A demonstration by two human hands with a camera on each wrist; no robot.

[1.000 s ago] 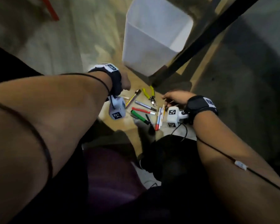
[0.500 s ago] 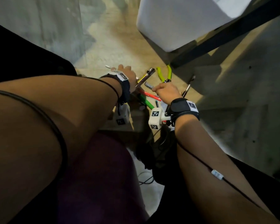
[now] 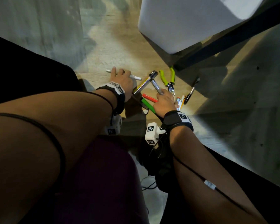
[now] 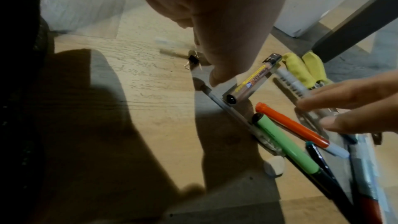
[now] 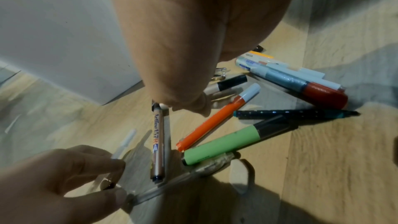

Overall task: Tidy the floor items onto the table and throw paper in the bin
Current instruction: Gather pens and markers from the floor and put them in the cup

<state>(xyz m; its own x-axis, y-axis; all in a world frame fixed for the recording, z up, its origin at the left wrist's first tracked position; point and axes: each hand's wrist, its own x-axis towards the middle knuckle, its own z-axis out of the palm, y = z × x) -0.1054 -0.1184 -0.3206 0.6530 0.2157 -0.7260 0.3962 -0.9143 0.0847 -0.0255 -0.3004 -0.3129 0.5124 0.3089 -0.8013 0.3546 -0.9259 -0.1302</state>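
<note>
Pens and markers lie scattered on the wooden floor. My left hand (image 3: 120, 74) pinches a thin white pen (image 3: 135, 77), which hangs slightly above the floor; one fingertip points down beside a clear pen (image 4: 217, 100). My right hand (image 3: 161, 95) pinches the end of a silver marker (image 3: 155, 84), seen in the right wrist view as the Artline marker (image 5: 157, 142). Between the hands lie a yellow-labelled marker (image 3: 144, 84), an orange marker (image 3: 149, 98) and a green highlighter (image 3: 148, 105). No paper is in view.
A white bin (image 3: 184, 25) stands just beyond the pile, beside a black table leg (image 3: 233, 38). Green-handled pliers (image 3: 167, 76), a black pen (image 3: 190, 92), a red-capped marker (image 5: 318, 94), a binder clip (image 4: 192, 60) and an eraser (image 4: 274, 166) also lie on the floor.
Both hands moved in over the pile. The left hand took hold of the white pen; the right hand shifted left onto the silver marker, which has turned.
</note>
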